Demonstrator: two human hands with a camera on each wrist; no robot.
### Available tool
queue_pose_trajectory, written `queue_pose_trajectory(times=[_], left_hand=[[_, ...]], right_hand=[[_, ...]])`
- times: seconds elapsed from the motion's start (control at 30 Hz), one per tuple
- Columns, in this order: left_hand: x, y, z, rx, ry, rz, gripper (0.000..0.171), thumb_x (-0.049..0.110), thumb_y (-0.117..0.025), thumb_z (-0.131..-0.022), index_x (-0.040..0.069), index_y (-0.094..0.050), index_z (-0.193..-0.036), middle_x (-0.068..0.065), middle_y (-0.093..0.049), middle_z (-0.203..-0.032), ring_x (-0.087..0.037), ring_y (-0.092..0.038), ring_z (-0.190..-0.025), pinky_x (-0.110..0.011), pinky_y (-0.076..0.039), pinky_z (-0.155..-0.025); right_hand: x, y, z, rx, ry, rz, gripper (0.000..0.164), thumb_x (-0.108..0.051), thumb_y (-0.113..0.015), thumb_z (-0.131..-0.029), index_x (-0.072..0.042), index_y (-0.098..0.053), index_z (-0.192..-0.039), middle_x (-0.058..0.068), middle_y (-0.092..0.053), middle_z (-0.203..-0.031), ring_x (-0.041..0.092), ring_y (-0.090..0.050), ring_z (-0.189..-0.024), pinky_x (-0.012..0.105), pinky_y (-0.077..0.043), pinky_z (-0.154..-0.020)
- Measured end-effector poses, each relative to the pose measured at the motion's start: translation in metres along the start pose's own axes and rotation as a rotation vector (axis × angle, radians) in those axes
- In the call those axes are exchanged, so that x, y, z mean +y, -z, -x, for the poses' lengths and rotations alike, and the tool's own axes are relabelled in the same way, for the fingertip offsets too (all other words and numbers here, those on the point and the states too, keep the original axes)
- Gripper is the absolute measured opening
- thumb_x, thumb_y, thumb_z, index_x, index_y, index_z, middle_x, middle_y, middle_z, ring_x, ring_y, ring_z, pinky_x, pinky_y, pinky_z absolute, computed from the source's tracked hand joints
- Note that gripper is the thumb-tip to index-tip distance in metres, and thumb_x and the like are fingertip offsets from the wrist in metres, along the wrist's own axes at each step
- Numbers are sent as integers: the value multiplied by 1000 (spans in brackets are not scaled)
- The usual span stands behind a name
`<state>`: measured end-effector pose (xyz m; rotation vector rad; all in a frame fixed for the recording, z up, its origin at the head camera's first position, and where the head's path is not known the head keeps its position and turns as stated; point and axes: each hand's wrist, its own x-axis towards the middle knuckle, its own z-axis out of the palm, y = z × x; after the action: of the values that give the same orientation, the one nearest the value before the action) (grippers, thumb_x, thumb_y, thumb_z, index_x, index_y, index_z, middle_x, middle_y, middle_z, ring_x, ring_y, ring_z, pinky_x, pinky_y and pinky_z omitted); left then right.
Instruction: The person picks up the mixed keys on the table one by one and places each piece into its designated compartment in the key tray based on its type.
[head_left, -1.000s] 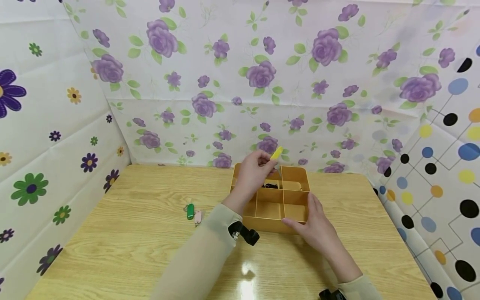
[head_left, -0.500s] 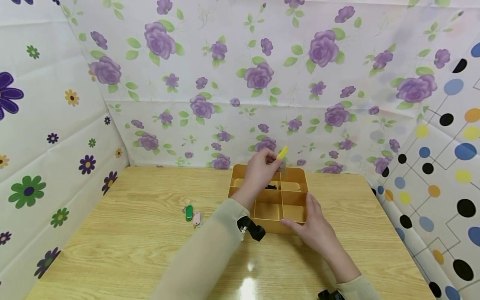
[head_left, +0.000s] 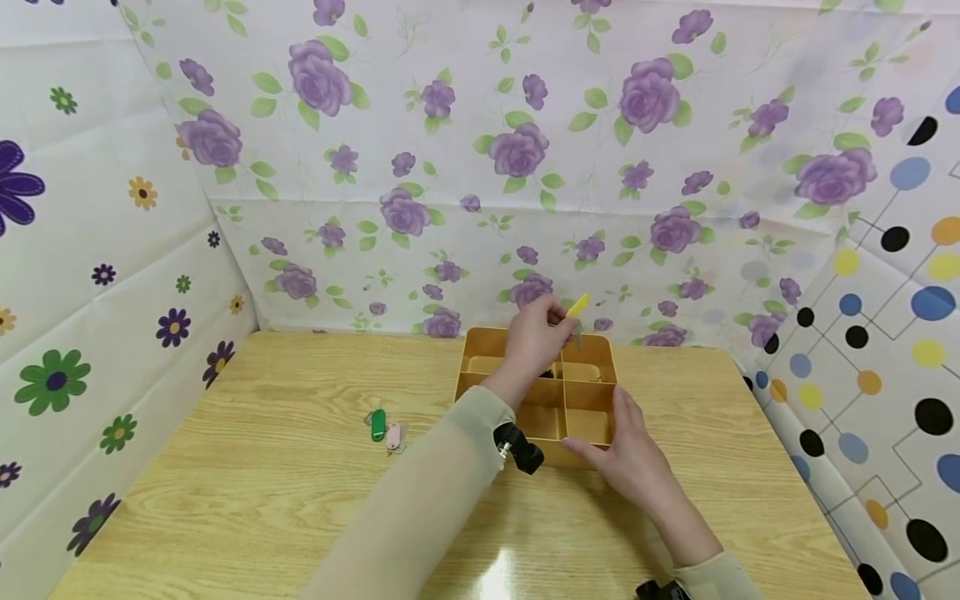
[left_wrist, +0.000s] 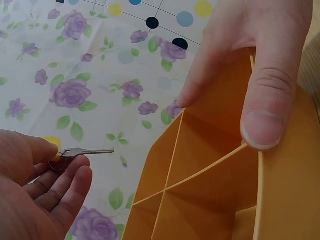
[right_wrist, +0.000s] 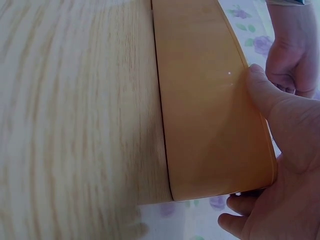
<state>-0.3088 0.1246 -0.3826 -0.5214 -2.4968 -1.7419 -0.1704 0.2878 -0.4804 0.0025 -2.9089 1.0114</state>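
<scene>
A yellow key tag (head_left: 578, 306) is pinched between the thumb and fingers of my left hand (head_left: 534, 337). In the left wrist view a silver key (left_wrist: 85, 152) hangs out from it on a small ring. This hand is above the rear row of a gold-orange compartment box (head_left: 551, 452). My right hand (head_left: 633, 454) grips the box's near right corner, with the thumb on the front rim and the fingers along the right side. Something small and black (head_left: 548, 374) lies in a rear compartment, mostly hidden behind my left hand and wrist.
On the wooden table (head_left: 300, 483), left of the box, lie a green key tag (head_left: 378, 425) and a pink key tag (head_left: 393, 436). A floral cloth (head_left: 450, 167) rises behind the table's far edge. Patterned cloths stand on both sides.
My left hand has moved right with the yellow key tag, from the rear middle compartment to over the rear right one. The right hand stays at the box corner.
</scene>
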Motion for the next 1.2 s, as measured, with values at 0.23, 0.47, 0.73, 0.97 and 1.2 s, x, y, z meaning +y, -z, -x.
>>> queue_pose_trajectory(times=[0.23, 0.47, 0.73, 0.97, 1.2], left_hand=[[-2, -8, -6, 11, 6, -68, 9, 16, -76, -107, 9, -71, -105, 1, -72, -88, -10, -72, -74, -26, -60, -66], [-1, -14, -5, 22, 12, -164, 10, 22, -76, -108, 14, -71, -104, 7, -70, -87, -11, -66, -75, -28, -55, -69], [3, -17, -5, 3, -15, -201, 10, 23, -76, -108, 14, -70, -107, 6, -69, -90, -13, -65, -79, -30, -54, -73], [-2, -16, -2, -45, -21, -305, 18, 25, -73, -110, 10, -70, -121, -3, -74, -118, -20, -68, -107, -37, -57, -95], [-4, -12, 1, -20, -14, -338, 20, 30, -72, -111, 13, -69, -122, -1, -74, -119, -21, -70, -111, -38, -57, -97]], right_hand=[[-1, 0, -1, 10, 6, -1, 128, -67, -75, -99, 4, 1, -174, 35, -7, -178, 61, -43, -148, 73, -46, -110], [0, 0, 0, 14, 7, 3, 129, -70, -74, -98, 4, 0, -174, 34, -7, -178, 60, -47, -146, 72, -48, -109], [0, -1, -1, 12, 3, -9, 129, -67, -75, -99, 3, 3, -174, 35, -6, -178, 60, -40, -150, 73, -43, -113], [-2, 0, -1, 14, 7, -13, 129, -66, -76, -98, 3, 1, -174, 35, -6, -178, 60, -37, -152, 73, -41, -115], [-2, 0, 0, 18, 9, -6, 128, -69, -74, -98, 4, -1, -174, 35, -8, -178, 61, -45, -147, 73, -46, -111]])
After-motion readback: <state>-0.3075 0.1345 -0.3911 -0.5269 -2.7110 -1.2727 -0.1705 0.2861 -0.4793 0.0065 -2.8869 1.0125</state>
